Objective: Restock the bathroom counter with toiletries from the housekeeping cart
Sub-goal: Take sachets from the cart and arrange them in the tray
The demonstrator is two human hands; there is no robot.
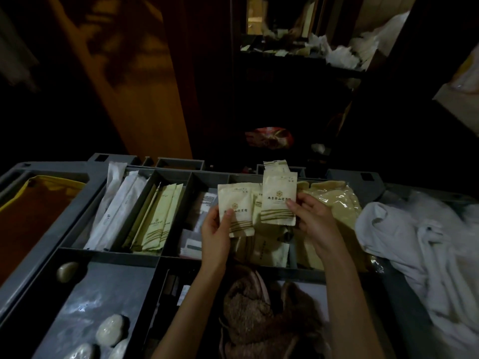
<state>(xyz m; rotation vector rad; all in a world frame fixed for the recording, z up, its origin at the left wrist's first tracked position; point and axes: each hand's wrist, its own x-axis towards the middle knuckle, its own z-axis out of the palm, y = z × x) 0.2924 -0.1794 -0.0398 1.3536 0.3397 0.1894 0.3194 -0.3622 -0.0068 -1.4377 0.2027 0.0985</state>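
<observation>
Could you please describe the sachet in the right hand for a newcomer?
Find the grey cart tray. Above its middle, the right hand pinches a cream sachet; it sits higher than the sachet in the left hand, with another sachet's top showing behind it.

1. I take this for a hotel housekeeping area: beneath my hands sits a grey plastic cart tray (77,216) split into compartments.
2. My left hand (216,226) grips a cream paper sachet (237,203) bearing a gold emblem; my right hand (312,216) pinches a second such sachet (277,198).
3. Left of the left hand, long cream sealed packets (158,221) stand in rows.
4. Right of the right hand, crumpled white linen (427,242) lies heaped.
</observation>
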